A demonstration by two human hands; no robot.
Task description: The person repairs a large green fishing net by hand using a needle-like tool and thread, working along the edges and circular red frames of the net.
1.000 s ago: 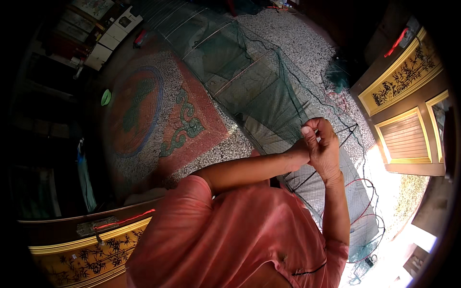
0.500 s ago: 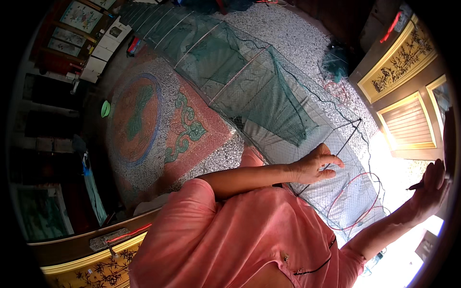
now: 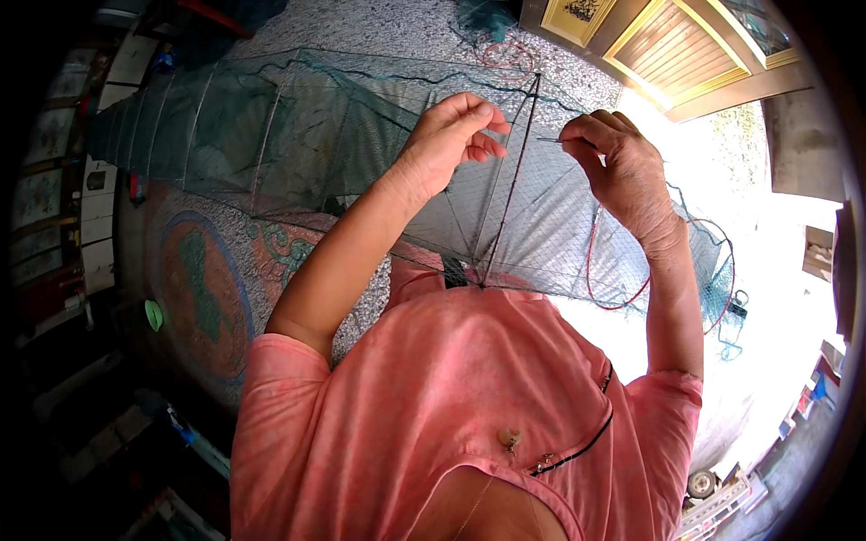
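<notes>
**Mending a Green Net**

The right hand (image 3: 622,171) pinches a thin needle (image 3: 552,140) in a tight grip. The left hand (image 3: 451,135) is curled narrow, pinching the green net (image 3: 298,126) by a dark frame rod (image 3: 514,180). The net trap stretches away across the speckled floor (image 3: 397,22).

This looks like the sewing step. Next, the needle likely must pass through one small hole, with the mesh held tight.

Framed pictures (image 3: 36,194) line the left wall. A small green disc (image 3: 154,315) lies beside a round rug (image 3: 203,307).

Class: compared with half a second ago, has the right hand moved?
Yes. The right hand has come in from beside the wooden door to the net frame's dark rod.
</notes>
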